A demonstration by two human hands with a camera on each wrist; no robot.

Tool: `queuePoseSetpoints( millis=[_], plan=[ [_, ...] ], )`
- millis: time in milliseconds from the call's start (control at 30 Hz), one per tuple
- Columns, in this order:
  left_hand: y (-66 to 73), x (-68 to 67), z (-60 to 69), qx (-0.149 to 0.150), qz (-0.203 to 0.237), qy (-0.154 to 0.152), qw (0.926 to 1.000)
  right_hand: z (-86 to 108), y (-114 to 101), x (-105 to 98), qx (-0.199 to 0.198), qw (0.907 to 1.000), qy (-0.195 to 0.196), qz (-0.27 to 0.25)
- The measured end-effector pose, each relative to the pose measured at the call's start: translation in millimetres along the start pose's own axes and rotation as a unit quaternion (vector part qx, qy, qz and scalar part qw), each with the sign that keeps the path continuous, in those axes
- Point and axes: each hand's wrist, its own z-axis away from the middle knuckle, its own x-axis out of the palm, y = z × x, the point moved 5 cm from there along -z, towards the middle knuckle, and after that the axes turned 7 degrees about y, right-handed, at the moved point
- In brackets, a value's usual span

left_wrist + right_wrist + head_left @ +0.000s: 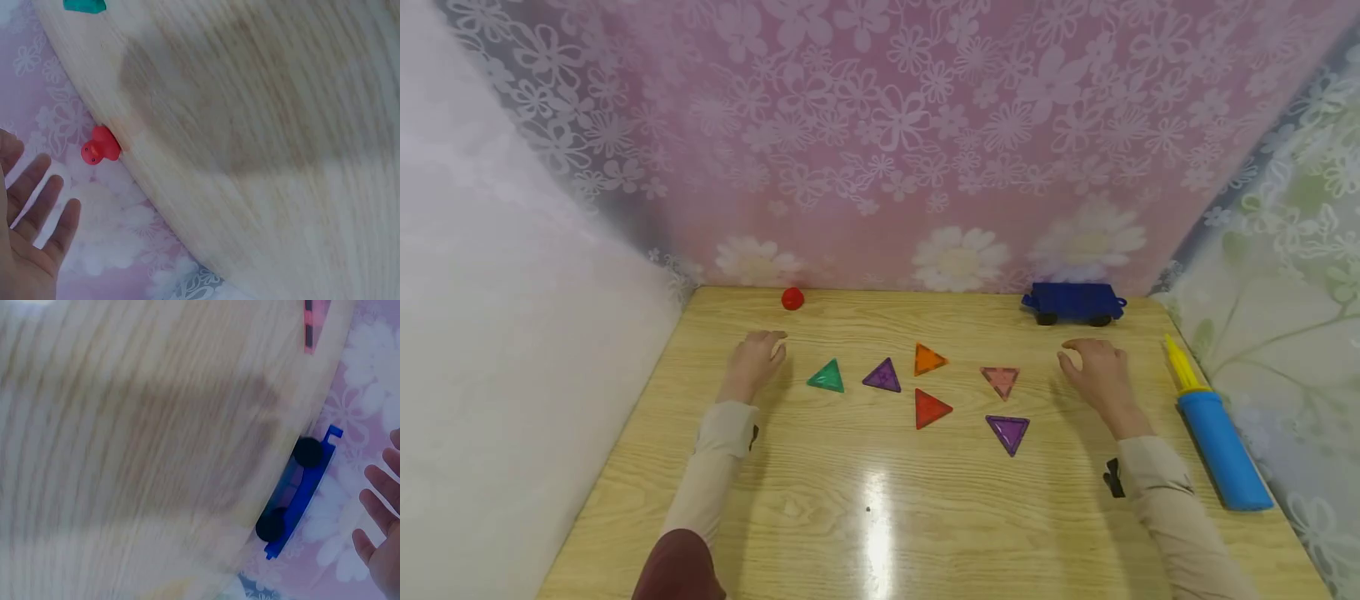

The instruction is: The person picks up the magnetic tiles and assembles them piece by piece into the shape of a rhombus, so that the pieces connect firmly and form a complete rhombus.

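Note:
My left hand (pixel 754 362) is held over the left side of the wooden table, fingers loosely bent and empty. Nearest to it are a green triangle tile (pixel 827 377) and a small red rubber duck (pixel 103 147) at the back edge. On the right, my right hand (pixel 1101 375) also holds nothing, its fingers relaxed, in front of a blue toy wagon (pixel 1072 302). Between the hands lie a purple triangle tile (pixel 883 377), an orange one, a red triangle tile (pixel 931 409), a pink triangle tile (pixel 1001 381) and a second purple tile, all flat and apart.
A blue cylinder with a yellow nozzle, resembling a balloon pump (pixel 1225 450), lies along the right edge of the table (pixel 820 500). Behind the table hangs a pink flowered curtain (pixel 880 167). Pale walls or cloth stand close on both sides.

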Motion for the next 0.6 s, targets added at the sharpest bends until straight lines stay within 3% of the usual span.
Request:
queuePoseSetpoints(
  millis=[233, 367, 500, 600],
  plan=[
    [11.6, 15.9, 11.4, 0.029, 0.074, 0.013, 0.9967, 5.5, -20, 18, -0.024, 0.9988, 0.002, -0.041],
    [16.9, 29.4, 18.2, 0.007, 0.112, -0.022, 0.9934, 9.6, -35, 28, -0.031, 0.9979, -0.002, -0.057],
    [21.1, 40.4, 24.4, -0.007, 0.119, -0.065, 0.9908, 13.4, -49, 37, -0.05, 0.9958, -0.008, -0.076],
    [24.1, 44.7, 25.5, -0.003, 0.116, -0.077, 0.9903, 14.3, -59, 42, -0.068, 0.9933, -0.01, -0.093]
  ],
)
